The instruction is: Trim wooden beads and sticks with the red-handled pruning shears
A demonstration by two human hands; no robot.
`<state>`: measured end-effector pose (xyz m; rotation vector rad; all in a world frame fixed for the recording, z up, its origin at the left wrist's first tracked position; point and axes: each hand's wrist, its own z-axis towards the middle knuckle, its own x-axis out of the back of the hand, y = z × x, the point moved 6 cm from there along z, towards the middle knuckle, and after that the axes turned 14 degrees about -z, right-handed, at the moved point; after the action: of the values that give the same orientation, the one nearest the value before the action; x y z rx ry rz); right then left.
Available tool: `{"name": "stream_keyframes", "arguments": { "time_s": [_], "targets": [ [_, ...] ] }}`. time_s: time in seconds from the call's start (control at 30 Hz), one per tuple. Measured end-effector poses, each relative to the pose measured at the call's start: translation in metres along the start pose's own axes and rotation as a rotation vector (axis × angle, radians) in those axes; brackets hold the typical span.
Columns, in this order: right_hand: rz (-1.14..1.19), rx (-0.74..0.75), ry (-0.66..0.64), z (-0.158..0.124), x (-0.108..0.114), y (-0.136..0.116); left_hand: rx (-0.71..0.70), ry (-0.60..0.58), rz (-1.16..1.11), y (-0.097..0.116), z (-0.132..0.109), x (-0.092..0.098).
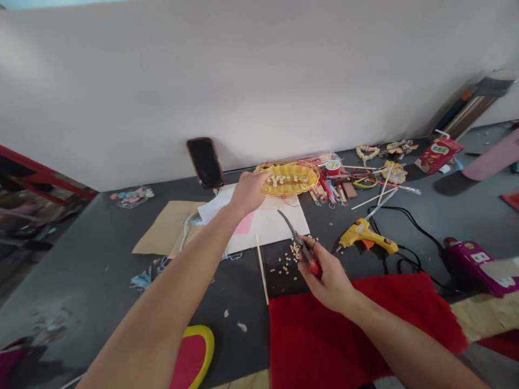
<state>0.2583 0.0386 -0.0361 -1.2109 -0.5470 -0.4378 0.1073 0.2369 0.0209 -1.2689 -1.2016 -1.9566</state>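
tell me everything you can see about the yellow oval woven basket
The yellow oval woven basket is shallow, with an openwork rim and close weave that looks like plastic or wicker strips. It lies lengthwise left to right, open side towards the camera, with small pale pieces gathered mostly towards its left half. The person's left-hand grip overlaps its left end; the exact finger contact is hidden. It sits near the pale wall; its underside is out of sight.
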Motion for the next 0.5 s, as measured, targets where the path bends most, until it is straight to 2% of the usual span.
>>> {"name": "stream_keyframes", "arguments": {
  "time_s": [0.1,0.2,0.27,0.4,0.5],
  "targets": [
    [0.025,0.009,-0.043,-0.001,-0.004,0.000,0.051,-0.102,0.050,-0.015,0.039,-0.025],
    [0.044,0.031,-0.046,-0.001,-0.005,-0.001,0.055,-0.134,0.050,-0.022,0.055,-0.039],
    [0.058,0.021,-0.053,-0.001,-0.006,-0.001,0.059,-0.130,0.053,-0.025,0.059,-0.038],
    [0.079,-0.023,-0.078,-0.001,-0.006,0.000,0.058,-0.074,0.064,-0.033,0.063,-0.023],
    [0.073,-0.013,-0.080,-0.001,-0.005,0.000,0.025,-0.084,0.079,-0.039,0.066,-0.020]
  ]
}}
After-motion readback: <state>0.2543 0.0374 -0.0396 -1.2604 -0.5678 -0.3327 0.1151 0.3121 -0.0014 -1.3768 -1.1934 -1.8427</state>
